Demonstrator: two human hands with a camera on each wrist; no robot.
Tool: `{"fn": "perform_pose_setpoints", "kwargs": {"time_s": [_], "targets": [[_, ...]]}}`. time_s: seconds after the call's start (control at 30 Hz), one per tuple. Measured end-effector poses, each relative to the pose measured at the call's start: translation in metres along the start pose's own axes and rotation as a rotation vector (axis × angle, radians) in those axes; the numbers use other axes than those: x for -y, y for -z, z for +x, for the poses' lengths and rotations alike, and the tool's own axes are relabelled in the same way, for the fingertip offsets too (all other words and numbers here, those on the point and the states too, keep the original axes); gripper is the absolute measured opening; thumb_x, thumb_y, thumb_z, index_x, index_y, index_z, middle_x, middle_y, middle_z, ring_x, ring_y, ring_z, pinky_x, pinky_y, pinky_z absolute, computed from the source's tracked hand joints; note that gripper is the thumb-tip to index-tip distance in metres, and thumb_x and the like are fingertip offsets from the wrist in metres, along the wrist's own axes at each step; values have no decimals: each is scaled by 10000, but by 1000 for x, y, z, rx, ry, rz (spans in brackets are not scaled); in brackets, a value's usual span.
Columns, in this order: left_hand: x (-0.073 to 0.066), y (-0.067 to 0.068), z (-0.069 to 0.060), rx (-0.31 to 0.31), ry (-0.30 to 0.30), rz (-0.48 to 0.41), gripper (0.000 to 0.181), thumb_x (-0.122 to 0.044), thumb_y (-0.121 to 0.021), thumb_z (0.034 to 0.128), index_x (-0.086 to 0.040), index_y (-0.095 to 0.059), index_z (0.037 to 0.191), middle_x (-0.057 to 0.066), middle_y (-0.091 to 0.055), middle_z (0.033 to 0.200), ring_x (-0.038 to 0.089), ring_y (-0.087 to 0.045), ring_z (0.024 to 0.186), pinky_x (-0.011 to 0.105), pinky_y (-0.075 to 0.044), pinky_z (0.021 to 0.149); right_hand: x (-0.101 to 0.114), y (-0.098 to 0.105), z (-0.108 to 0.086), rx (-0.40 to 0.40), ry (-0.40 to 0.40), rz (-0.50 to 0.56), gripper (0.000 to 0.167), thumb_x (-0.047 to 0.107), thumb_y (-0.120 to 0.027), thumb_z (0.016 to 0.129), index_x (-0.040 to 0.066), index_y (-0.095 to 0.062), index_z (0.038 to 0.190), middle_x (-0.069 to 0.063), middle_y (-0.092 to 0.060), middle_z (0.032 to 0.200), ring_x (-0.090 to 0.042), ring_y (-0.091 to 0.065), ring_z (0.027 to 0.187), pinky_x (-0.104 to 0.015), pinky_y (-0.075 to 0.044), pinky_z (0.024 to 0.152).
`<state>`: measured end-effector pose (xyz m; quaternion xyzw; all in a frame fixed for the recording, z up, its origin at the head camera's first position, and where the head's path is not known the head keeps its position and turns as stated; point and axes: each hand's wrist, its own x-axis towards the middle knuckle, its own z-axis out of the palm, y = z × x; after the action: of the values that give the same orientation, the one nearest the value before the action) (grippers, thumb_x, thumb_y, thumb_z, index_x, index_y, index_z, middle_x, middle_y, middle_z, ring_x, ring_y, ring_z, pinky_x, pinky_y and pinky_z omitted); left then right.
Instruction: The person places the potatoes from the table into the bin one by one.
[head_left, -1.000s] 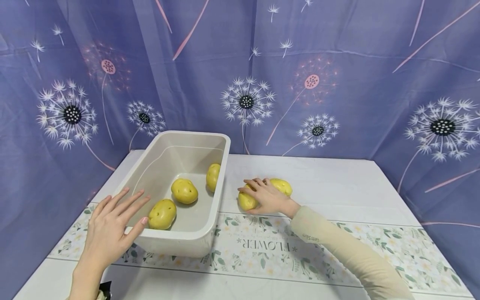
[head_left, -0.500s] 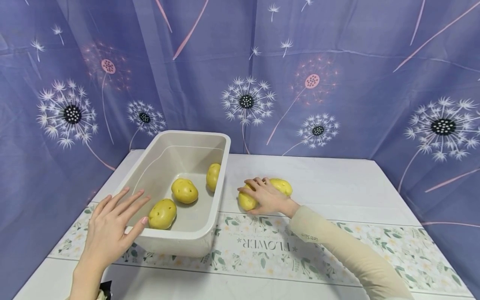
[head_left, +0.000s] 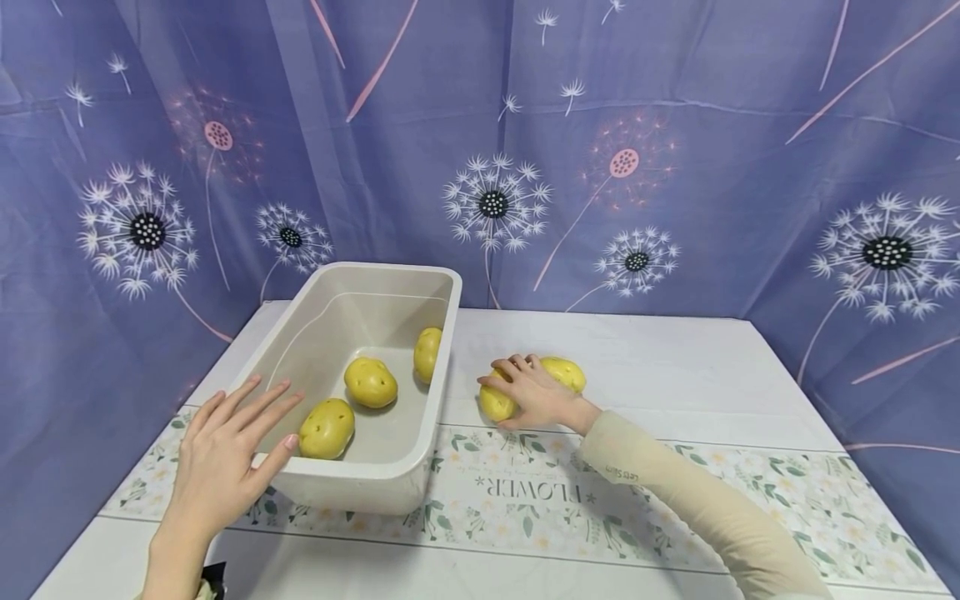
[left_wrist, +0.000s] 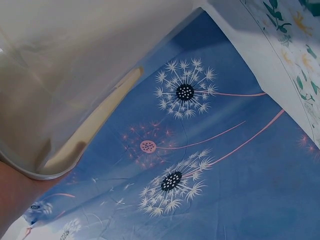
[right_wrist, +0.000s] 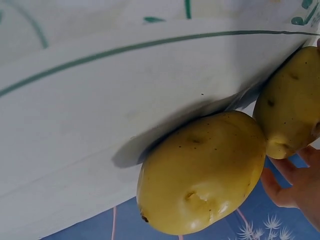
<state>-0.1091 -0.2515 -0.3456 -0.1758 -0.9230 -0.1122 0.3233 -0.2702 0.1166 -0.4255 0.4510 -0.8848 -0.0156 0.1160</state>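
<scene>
On the table to the right of a light grey tub [head_left: 360, 472], my right hand [head_left: 536, 393] grips a yellow potato [head_left: 495, 404], fingers curled over its top. Against that potato lies a second one [head_left: 564, 372], partly behind the hand; the right wrist view shows the nearer potato [right_wrist: 202, 172] large and touching the gripped potato [right_wrist: 292, 100]. My left hand [head_left: 225, 450] is at the tub's near left corner with its fingers straight and spread. In the left wrist view, part of this hand [left_wrist: 20, 197] meets the tub's rim [left_wrist: 42, 176].
Three more potatoes lie inside the tub: one near the front [head_left: 327, 429], one in the middle [head_left: 371, 382] and one by the right wall [head_left: 427, 355]. A white tablecloth with a floral band [head_left: 525, 525] covers the table. A purple dandelion curtain [head_left: 405, 167] hangs behind.
</scene>
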Motion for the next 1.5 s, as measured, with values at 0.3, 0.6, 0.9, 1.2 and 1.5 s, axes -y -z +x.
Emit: {"fn": "perform_pose_setpoints", "kwargs": {"time_s": [0.3, 0.6, 0.9, 1.2, 1.5], "targets": [[2, -1, 0, -5, -1, -4, 403, -350, -537, 808, -185, -592, 1172, 107, -585, 1208, 280, -422, 1236, 483, -236, 1052, -4, 4, 1, -47, 21, -28, 702, 577, -604, 682, 233, -454, 1275, -92, -502, 1206, -246, -458, 1023, -401, -370, 811], [2, -1, 1, -6, 4, -4, 408, -348, -542, 802, -205, -585, 1181, 110, -587, 1204, 280, -423, 1235, 492, -242, 1043, -5, 9, 1, -54, 17, -18, 693, 531, -641, 659, 233, -469, 1261, -95, -502, 1204, -252, -461, 1015, -404, -376, 813], [2, -1, 0, -11, -1, -2, 415, -331, -556, 788, -208, -584, 1183, 103, -585, 1211, 268, -418, 1242, 483, -238, 1051, -7, 12, 0, -33, 5, -14, 698, 514, -649, 658, 233, -465, 1271, -105, -503, 1217, -250, -458, 1028, -397, -375, 816], [1, -1, 1, -16, -4, -3, 405, -343, -545, 797, -196, -592, 1171, 107, -590, 1202, 264, -420, 1242, 475, -235, 1058, -7, 19, 0, -61, 0, -8, 695, 487, -673, 641, 221, -484, 1255, -118, -519, 1202, -250, -456, 1014, -407, -379, 808], [1, -1, -1, -10, 0, -7, 400, -347, -542, 801, -170, -601, 1155, 112, -587, 1204, 261, -415, 1246, 474, -226, 1064, -7, 24, -2, -68, 2, 5, 704, 487, -681, 633, 224, -479, 1254, -122, -515, 1198, -259, -451, 1029, -416, -373, 804]]}}
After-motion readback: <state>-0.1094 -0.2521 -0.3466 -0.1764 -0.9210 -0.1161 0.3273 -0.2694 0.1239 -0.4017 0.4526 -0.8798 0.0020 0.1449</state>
